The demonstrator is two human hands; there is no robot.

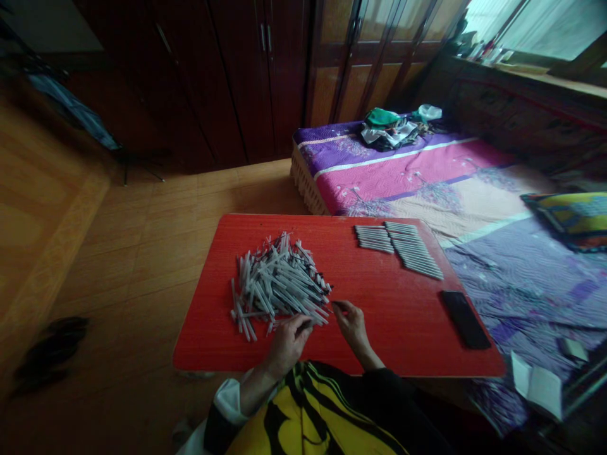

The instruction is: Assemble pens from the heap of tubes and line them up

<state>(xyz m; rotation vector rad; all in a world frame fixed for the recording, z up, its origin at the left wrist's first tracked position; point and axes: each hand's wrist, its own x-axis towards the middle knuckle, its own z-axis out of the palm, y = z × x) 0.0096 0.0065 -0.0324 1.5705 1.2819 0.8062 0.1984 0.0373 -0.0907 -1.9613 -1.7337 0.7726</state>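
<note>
- I see pen-like tubes [279, 281] heaped loose on the red bench [203, 335].
- Two tube rows [413, 249] lie rightward.
- Left grip [288, 341], right grip [352, 323]: curled; I can't tell around what.

A black smartphone [465, 319] lies at the right of the red tabletop [213, 284]. Beyond, a bed [403, 177] wears a purple, pink and cream spread, with a green-and-white heap [389, 129] at its far end and a patterned cushion [576, 215] at right. Dark wooden wardrobes [237, 76] line the far wall; a window [550, 28] stands far right.
</note>
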